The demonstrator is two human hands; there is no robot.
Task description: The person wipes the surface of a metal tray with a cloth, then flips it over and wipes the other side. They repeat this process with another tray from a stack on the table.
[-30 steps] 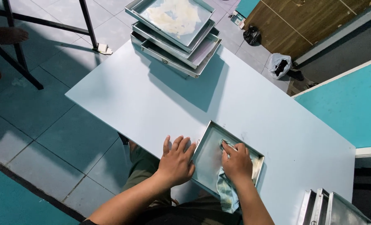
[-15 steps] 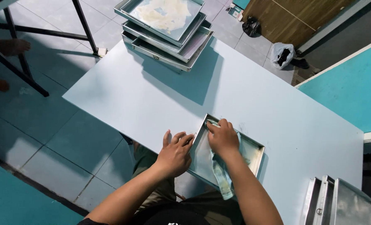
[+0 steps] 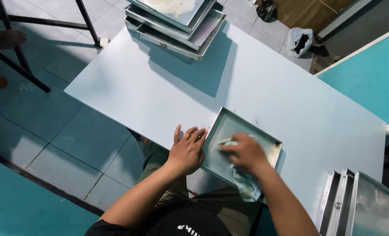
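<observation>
- Pale blue tabletop (image 3: 264,91) carries everything; its bare middle lies between the far stack and the near tray, as it did a second ago.
- Metal trays in a far stack (image 3: 177,26) sit at the tabletop's far corner, the top one smeared with pale residue; they sit higher in view than before only because the head has tipped.
- Steel trays standing on edge (image 3: 356,205) lean together at the near right corner, well apart from the work.
- Shallow metal tray (image 3: 264,140) lies flat at the near edge, unmoved across the three moments.
- Left hand (image 3: 187,150) rests flat, fingers spread and gripping nothing, against the tray's left rim, steadying it as before.
- Right hand (image 3: 245,153) is closed on the cloth; half a second ago it was at the far left corner, and now it presses mid-tray, blurred with motion.
- Bluish cloth (image 3: 247,181) is bunched under that hand, its tail hanging over the near rim; the wiping seems to be working across the tray's floor.
</observation>
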